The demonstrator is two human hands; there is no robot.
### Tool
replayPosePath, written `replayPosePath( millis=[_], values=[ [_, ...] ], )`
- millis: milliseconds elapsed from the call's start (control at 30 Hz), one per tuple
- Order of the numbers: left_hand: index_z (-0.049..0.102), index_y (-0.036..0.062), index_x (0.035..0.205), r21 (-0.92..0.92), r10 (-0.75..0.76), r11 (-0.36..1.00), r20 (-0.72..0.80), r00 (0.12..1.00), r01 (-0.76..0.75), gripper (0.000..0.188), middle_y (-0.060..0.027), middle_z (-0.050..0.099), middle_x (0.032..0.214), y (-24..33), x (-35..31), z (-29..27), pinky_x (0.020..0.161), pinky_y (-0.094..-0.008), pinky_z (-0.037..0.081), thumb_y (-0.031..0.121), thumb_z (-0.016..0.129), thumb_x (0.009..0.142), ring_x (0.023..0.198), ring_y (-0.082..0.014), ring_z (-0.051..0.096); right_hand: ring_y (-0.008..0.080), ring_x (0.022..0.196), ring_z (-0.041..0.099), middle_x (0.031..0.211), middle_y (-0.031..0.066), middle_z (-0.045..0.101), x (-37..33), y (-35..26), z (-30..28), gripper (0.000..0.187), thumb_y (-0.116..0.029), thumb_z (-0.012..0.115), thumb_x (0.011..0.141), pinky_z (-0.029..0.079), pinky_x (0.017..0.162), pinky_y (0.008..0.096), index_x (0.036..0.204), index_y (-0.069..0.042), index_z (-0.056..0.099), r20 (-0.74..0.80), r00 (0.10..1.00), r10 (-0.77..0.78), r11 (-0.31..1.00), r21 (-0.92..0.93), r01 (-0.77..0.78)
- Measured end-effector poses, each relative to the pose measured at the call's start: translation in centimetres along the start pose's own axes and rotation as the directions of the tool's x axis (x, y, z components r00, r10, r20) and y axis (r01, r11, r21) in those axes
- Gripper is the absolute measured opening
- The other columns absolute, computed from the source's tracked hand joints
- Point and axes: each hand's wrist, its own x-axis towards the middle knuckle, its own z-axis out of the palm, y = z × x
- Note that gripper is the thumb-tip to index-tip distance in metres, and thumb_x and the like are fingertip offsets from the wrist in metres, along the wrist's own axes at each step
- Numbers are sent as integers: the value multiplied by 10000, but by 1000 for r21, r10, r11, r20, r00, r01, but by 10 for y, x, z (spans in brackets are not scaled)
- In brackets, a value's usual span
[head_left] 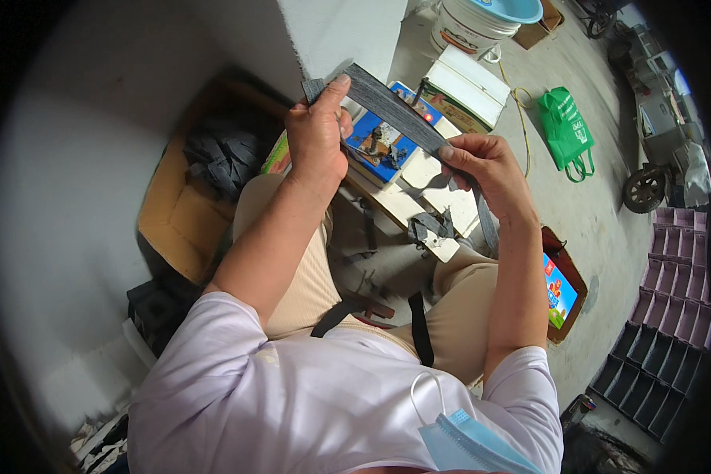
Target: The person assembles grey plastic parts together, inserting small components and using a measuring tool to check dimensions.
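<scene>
A dark grey fabric strap [395, 109] stretches flat between my two hands, above a low work surface. My left hand [317, 130] is closed on its upper left part, the thumb pressed along the edge; a short end sticks out beyond the fist. Lower on the right, my right hand [486, 170] pinches the strap between thumb and fingers, and a length hangs down below it toward my knee. Beneath the strap lies a blue printed box or board [387, 146] with small dark bits on it. A bundle of dark strips [432, 227] rests on a white board [403, 207].
To the left stands an open cardboard box [170, 229] holding many dark strips [225, 154]. Farther off are a white lidded box [468, 85], a white bucket [470, 31] and a green bag [566, 130]. Compartmented trays [671, 300] stand at the right, and a wall corner [347, 35] rises ahead.
</scene>
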Motion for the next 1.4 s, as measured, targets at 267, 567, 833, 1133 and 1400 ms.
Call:
replayPosePath(
  millis=[267,567,833,1133,1400],
  values=[
    [535,89,777,-110,-166,981,-57,984,160,184,32,390,552,-15,35,-16,418,-265,310,108,718,785,435,-97,361,27,493,435,633,-1,587,26,6,10,138,-160,693,835,308,449,178,868,-27,686,-79,997,-15,998,60,19],
    [537,67,835,-208,-242,958,-204,949,199,153,-22,484,669,-33,55,-16,415,-277,329,89,684,800,440,-120,388,29,498,443,642,5,588,44,9,18,144,-164,680,846,310,453,174,817,-25,656,-84,996,16,995,97,-7],
    [539,67,847,-296,-290,933,-290,912,203,141,-12,492,698,-36,62,-12,435,-259,325,105,670,809,470,-119,387,16,533,464,687,6,595,56,14,21,162,-167,649,877,351,483,151,902,-7,656,-57,998,11,998,55,-8],
    [554,66,868,-278,-297,936,-303,905,214,159,-5,466,707,-39,66,-14,459,-250,326,138,679,802,532,-112,388,13,526,459,687,-2,594,58,21,18,168,-175,646,880,332,461,147,901,-9,655,-55,998,19,998,56,-16],
    [553,66,879,-260,-272,945,-286,919,198,144,-8,475,711,-43,67,-16,454,-271,327,117,668,810,510,-123,389,26,525,461,672,10,600,66,47,13,152,-152,647,861,342,467,168,869,-1,665,-120,991,59,997,-40,-64]
  ],
)
